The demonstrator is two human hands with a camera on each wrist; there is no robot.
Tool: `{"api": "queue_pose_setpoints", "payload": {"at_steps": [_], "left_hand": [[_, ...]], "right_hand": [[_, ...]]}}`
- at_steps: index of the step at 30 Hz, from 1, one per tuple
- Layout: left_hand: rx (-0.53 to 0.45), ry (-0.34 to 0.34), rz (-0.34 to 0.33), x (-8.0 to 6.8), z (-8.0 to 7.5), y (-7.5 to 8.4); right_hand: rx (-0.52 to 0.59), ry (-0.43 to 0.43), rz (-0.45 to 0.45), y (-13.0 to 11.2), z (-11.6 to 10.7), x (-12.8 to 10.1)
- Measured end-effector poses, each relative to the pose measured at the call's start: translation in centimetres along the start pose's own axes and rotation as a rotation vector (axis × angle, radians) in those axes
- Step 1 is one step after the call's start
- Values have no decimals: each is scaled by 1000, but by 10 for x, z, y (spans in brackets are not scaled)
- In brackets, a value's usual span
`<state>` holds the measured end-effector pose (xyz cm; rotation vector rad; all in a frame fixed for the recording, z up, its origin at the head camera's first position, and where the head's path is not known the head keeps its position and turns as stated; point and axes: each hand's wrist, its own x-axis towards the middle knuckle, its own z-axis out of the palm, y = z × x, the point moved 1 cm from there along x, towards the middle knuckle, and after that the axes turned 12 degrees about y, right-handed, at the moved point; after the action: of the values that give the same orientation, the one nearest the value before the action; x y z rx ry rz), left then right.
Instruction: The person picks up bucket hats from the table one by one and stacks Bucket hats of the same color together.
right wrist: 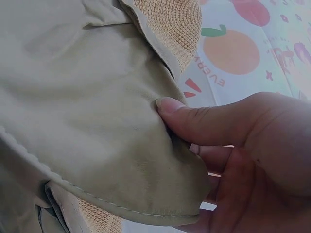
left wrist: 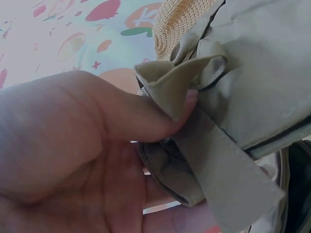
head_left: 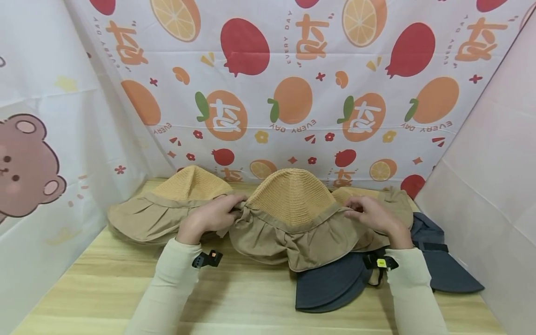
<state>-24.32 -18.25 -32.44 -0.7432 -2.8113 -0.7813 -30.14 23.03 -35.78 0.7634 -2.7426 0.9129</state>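
Head cam, yel. knit hat [head_left: 294, 197], tan brim [head_left: 320, 244]

In head view, left sleeved arm [head_left: 165, 284] reaches toward one o'clock; left hand [head_left: 212, 215] bends to two o'clock, pinching. In left wrist view, left thumb [left wrist: 141, 114] extends toward three o'clock, fingers [left wrist: 180, 221] lie below. Right sleeved arm [head_left: 412, 284] reaches between eleven and twelve o'clock; right hand [head_left: 374, 217] bends to ten o'clock, pinching. In right wrist view, right thumb [right wrist: 214, 121] extends toward nine o'clock.
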Motion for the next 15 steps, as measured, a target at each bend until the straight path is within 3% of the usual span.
{"api": "queue_pose_setpoints", "payload": {"at_steps": [11,15], "left_hand": [[10,48,34,-1,-2,-2],[22,66,14,-4,-6,-3]], "right_hand": [[-5,36,6,0,-2,-1],[-19,73,-8,-3,-2,1]]}}
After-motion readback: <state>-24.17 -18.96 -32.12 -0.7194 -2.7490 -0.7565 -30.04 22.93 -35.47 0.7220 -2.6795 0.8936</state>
